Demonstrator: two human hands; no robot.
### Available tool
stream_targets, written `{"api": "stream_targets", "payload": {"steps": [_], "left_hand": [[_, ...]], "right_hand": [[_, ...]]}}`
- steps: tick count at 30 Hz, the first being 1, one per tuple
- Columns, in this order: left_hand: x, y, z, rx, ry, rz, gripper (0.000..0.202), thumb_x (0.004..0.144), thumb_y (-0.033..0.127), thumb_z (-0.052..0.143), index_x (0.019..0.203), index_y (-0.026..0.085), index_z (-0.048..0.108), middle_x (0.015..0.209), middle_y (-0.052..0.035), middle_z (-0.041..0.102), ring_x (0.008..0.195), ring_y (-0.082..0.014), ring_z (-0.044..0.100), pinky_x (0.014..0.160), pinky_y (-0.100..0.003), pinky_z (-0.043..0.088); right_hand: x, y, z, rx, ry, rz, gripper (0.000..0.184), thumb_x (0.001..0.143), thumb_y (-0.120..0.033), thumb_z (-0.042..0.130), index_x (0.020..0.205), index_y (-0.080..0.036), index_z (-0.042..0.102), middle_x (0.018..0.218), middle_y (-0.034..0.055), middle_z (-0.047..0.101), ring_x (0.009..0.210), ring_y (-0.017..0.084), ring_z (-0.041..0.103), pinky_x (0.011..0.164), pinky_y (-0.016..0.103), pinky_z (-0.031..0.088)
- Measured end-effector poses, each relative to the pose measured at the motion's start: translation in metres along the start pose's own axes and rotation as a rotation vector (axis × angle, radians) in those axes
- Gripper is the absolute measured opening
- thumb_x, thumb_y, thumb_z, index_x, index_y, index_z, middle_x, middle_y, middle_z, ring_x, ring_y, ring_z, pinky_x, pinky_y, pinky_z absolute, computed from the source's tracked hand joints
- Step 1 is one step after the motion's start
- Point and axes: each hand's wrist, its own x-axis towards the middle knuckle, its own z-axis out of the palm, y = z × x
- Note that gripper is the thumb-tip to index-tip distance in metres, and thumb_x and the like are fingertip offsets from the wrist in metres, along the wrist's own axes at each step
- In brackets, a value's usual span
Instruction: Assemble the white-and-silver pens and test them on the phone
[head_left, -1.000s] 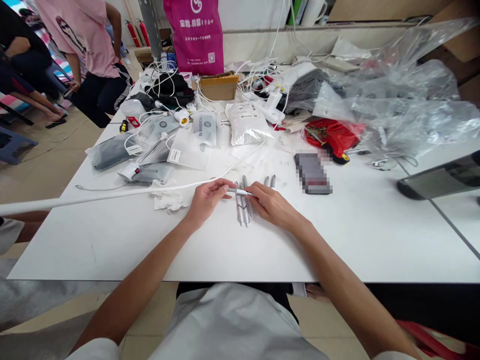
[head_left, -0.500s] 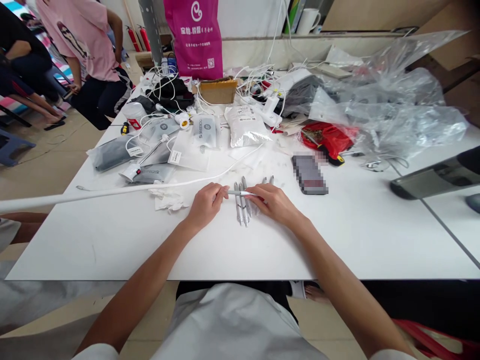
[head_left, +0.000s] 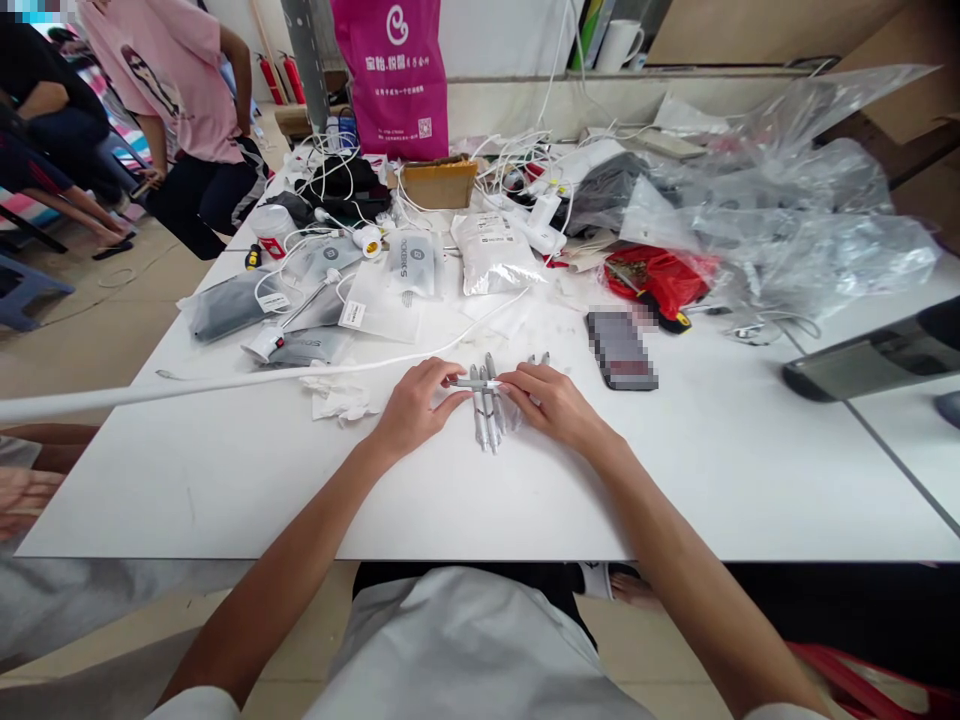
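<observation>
**1 silver pen (head_left: pixel 476 383) pinched across a row of pens (head_left: pixel 482 425)**

The left hand (head_left: pixel 414 408) and right hand (head_left: pixel 547 403) each pinch one end, grip pressed together, just above the row on the white desk (head_left: pixel 225 500). The row lies flat, side by side; 2 more pen tips (head_left: pixel 538 358) show past the right hand. Foil bags (head_left: pixel 493 255) sit farther back.

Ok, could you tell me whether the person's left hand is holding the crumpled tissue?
No, the left hand holds a silver pen; the tissue lies apart.
</observation>
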Motion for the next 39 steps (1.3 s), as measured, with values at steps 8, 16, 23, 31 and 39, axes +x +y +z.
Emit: {"api": "stream_targets", "payload": {"steps": [8, 16, 23, 31, 39], "left_hand": [[-0.0005, -0.0025, 0.0014, 0.091, 0.026, -0.014, 0.031, 0.110, 0.044, 0.061, 0.090, 0.021, 0.068, 0.079, -0.0012, 0.070, 0.078, -0.0196, 0.063, 0.082, -0.037, 0.050], [0.0014, -0.0002, 0.0008, 0.120, 0.032, 0.135, 0.016, 0.111, 0.032, 0.061, 0.102, 0.022, 0.071, 0.093, -0.0035, 0.077, 0.085, -0.0199, 0.067, 0.084, -0.037, 0.050], [-0.0002, -0.0022, 0.0026, 0.174, 0.012, 0.027, 0.034, 0.113, 0.032, 0.053, 0.083, 0.021, 0.065, 0.075, -0.0025, 0.069, 0.076, -0.0211, 0.061, 0.078, -0.038, 0.046], [-0.0011, 0.0015, 0.0040, 0.117, -0.034, 0.187, 0.025, 0.108, 0.039, 0.065, 0.127, 0.022, 0.068, 0.108, -0.0070, 0.076, 0.099, -0.0226, 0.069, 0.092, -0.039, 0.052], [-0.0003, 0.0034, 0.0047, 0.169, -0.037, 0.136, 0.023, 0.113, 0.035, 0.056, 0.103, 0.022, 0.072, 0.091, -0.0038, 0.079, 0.089, -0.0214, 0.068, 0.086, -0.040, 0.047]], "right_hand": [[0.0004, 0.0012, 0.0007, -0.029, 0.033, -0.042, 0.016, 0.113, -0.028, 0.051, 0.119, -0.021, 0.065, 0.103, 0.0085, 0.074, 0.084, 0.022, 0.066, 0.080, 0.037, 0.049], [-0.0003, 0.0005, 0.0033, -0.031, 0.031, -0.065, 0.020, 0.114, -0.026, 0.051, 0.128, -0.022, 0.064, 0.104, 0.0080, 0.076, 0.085, 0.022, 0.068, 0.080, 0.038, 0.050], [0.0010, 0.0004, 0.0051, -0.041, 0.032, -0.075, 0.022, 0.114, -0.026, 0.048, 0.127, -0.022, 0.065, 0.108, 0.0104, 0.074, 0.091, 0.024, 0.069, 0.082, 0.040, 0.051], [-0.0003, -0.0024, 0.0045, 0.003, -0.024, -0.064, 0.028, 0.115, -0.028, 0.043, 0.128, -0.020, 0.066, 0.098, 0.0092, 0.072, 0.085, 0.023, 0.066, 0.080, 0.039, 0.048], [-0.0001, -0.0044, 0.0070, 0.033, -0.036, -0.074, 0.029, 0.115, -0.029, 0.042, 0.127, -0.021, 0.067, 0.099, 0.0104, 0.071, 0.087, 0.024, 0.066, 0.081, 0.040, 0.051]]}}
